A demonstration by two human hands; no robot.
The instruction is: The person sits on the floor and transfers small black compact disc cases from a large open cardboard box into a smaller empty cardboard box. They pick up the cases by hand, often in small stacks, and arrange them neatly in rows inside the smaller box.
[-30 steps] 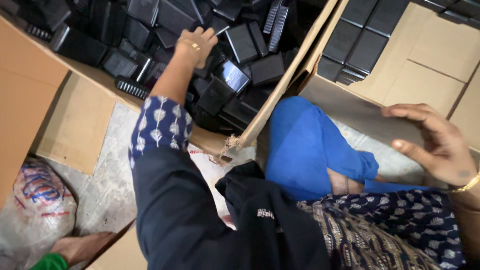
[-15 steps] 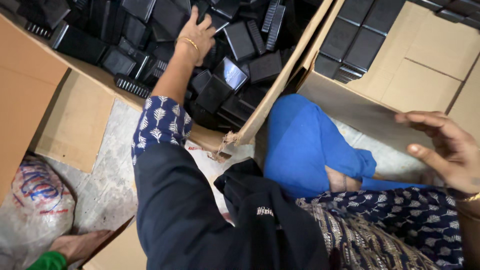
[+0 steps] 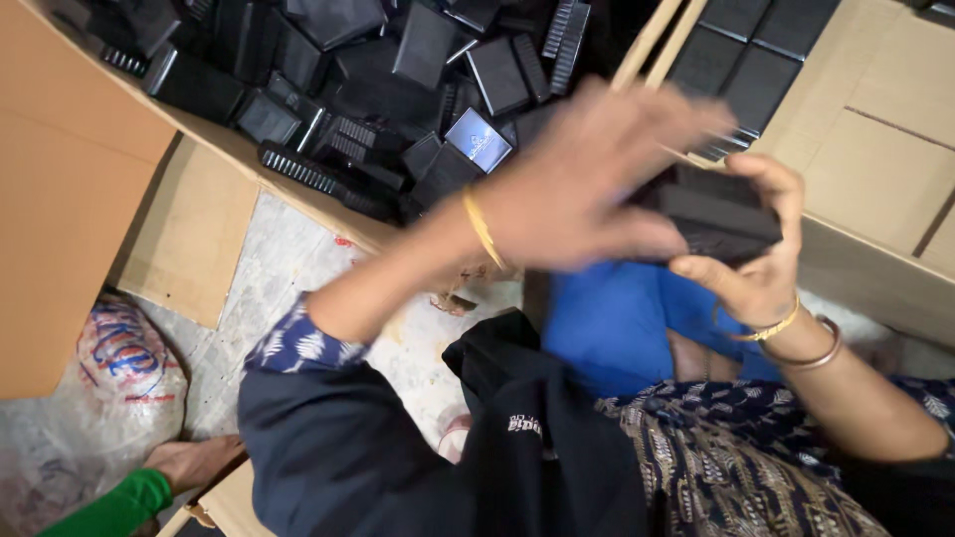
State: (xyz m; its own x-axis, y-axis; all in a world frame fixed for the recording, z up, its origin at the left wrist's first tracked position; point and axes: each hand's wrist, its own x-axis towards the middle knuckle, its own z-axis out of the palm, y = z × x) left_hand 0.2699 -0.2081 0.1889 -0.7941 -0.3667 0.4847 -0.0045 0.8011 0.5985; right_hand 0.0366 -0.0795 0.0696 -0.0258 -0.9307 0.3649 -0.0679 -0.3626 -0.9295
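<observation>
Both hands [image 3: 676, 214] on black box [image 3: 718, 217]

left hand [image 3: 587, 184]: motion-blurred | black part [image 3: 718, 214]: partly hidden behind it

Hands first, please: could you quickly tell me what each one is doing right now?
Left hand: blurred, fingers spread open, over the black box.
Right hand: closed on the black box, gripping it from below.

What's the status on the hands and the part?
Right hand grips flat black plastic case. Left hand blurred, on the case, grip unclear. Cardboard box of black cases behind; nothing blocking.
</observation>
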